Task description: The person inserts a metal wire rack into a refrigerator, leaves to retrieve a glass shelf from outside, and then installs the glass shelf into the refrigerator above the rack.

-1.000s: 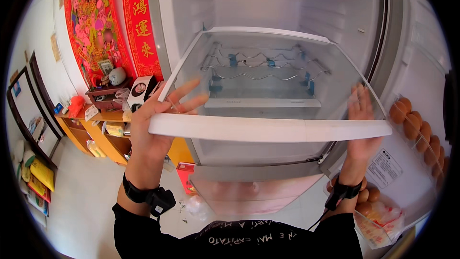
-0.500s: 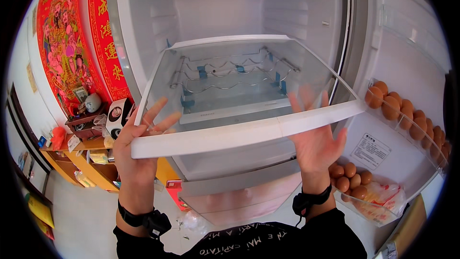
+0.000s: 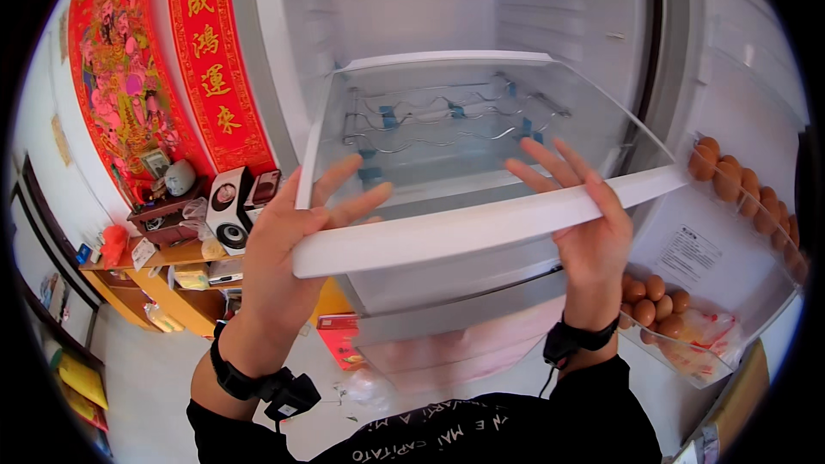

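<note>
A clear glass refrigerator shelf point(image 3: 421, 179) with a white frame slants out of the open fridge. My left hand point(image 3: 288, 245) holds its front left corner, thumb at the corner and fingers spread by the glass. My right hand point(image 3: 593, 236) grips the front trim toward the right end, its thumb lying over the white edge and its fingers extended beside the glass. Through the pane a wavy wire rack point(image 3: 455, 112) with blue clips shows inside the fridge. Whether the shelf's back edge rests on side supports I cannot tell.
The open fridge door point(image 3: 679, 228) at the right carries brown eggs point(image 3: 730, 179) on one rack and more eggs with a plastic bag point(image 3: 709, 339) lower down. A lower drawer front point(image 3: 464, 348) sits beneath. At the left are a wooden cabinet point(image 3: 185, 314), a speaker point(image 3: 230, 219) and a red box point(image 3: 342, 339).
The view has shifted left, so the fridge and shelf appear farther right. My right thumb has come over the front trim. My left hand stays at the shelf's corner.
</note>
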Motion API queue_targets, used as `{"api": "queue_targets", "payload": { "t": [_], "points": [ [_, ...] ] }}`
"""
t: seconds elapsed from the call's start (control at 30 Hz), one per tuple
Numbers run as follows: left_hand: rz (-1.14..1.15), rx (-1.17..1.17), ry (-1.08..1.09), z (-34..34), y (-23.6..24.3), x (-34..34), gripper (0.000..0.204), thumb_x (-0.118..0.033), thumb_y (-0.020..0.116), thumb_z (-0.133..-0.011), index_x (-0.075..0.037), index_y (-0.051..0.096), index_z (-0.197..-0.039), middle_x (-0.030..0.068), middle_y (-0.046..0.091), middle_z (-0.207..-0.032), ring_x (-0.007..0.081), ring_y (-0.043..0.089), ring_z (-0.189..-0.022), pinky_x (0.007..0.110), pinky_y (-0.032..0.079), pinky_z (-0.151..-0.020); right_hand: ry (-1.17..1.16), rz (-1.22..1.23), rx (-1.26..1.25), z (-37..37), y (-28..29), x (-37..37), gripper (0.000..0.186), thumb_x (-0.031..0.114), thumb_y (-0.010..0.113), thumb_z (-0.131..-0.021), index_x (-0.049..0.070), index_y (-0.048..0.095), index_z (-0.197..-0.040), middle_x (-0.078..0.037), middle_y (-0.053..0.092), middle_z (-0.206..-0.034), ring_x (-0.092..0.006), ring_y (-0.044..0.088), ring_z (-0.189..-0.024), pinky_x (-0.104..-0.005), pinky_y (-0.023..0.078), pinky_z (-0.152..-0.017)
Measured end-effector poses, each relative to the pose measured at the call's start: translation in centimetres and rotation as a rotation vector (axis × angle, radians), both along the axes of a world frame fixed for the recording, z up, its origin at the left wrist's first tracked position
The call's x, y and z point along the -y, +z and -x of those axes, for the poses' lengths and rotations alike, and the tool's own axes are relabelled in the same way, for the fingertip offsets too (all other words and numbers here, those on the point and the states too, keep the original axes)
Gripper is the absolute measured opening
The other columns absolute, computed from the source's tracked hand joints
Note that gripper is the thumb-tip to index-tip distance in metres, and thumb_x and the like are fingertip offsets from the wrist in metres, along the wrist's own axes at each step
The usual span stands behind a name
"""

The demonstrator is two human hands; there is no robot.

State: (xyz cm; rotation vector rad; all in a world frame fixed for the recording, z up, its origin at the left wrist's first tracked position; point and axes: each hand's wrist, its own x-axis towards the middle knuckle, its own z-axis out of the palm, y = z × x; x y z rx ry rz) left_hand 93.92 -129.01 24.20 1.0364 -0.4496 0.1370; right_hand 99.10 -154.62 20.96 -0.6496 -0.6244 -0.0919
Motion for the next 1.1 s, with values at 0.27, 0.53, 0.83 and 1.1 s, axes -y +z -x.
{"api": "queue_targets", "payload": {
  "t": [0.27,0.53,0.83,1.1],
  "points": [
    [-1.226,0.046,0.648,1.5,5.1,-2.3,0.044,-0.021,0.053,-0.085,-0.002,0.043,-0.123,0.0098,0.060,-0.089,0.0174,0.057,-0.085,0.028,0.045,-0.077,0.082,-0.036,0.018,-0.5,-0.6,0.2,0.053,0.020,0.045,-0.085,-0.002,0.029,-0.130,-0.030,0.027,-0.133,-0.0484,0.031,-0.120,-0.0504,0.045,-0.089],
    [-2.159,0.439,0.796,-10.4,17.5,1.9,0.036,-0.023,0.056,-0.083,-0.008,0.053,-0.116,0.0112,0.059,-0.102,0.0223,0.056,-0.096,0.033,0.044,-0.084,0.219,-0.023,-0.036,-0.1,-0.4,1.0,0.071,0.019,0.049,-0.086,0.004,0.003,-0.137,-0.027,0.014,-0.139,-0.0483,0.023,-0.124,-0.0546,0.041,-0.091],
    [-2.829,-0.005,0.602,-25.6,16.1,0.1,0.039,-0.008,0.049,-0.079,-0.014,0.056,-0.116,0.0107,0.055,-0.115,0.0282,0.051,-0.105,0.035,0.042,-0.089,0.187,0.054,-0.133,0.0,0.6,1.3,0.080,0.020,0.052,-0.083,0.003,-0.005,-0.138,-0.030,0.011,-0.139,-0.0508,0.026,-0.122,-0.0555,0.041,-0.089],
    [-2.844,-0.097,0.455,-27.8,15.2,0.9,0.035,-0.007,0.056,-0.071,-0.020,0.063,-0.103,0.0061,0.056,-0.111,0.0251,0.051,-0.105,0.035,0.044,-0.086,0.238,0.055,-0.154,0.1,1.1,2.7,0.081,0.020,0.053,-0.085,0.004,-0.006,-0.138,-0.032,0.010,-0.138,-0.0543,0.025,-0.120,-0.0587,0.039,-0.089]
  ]
}}
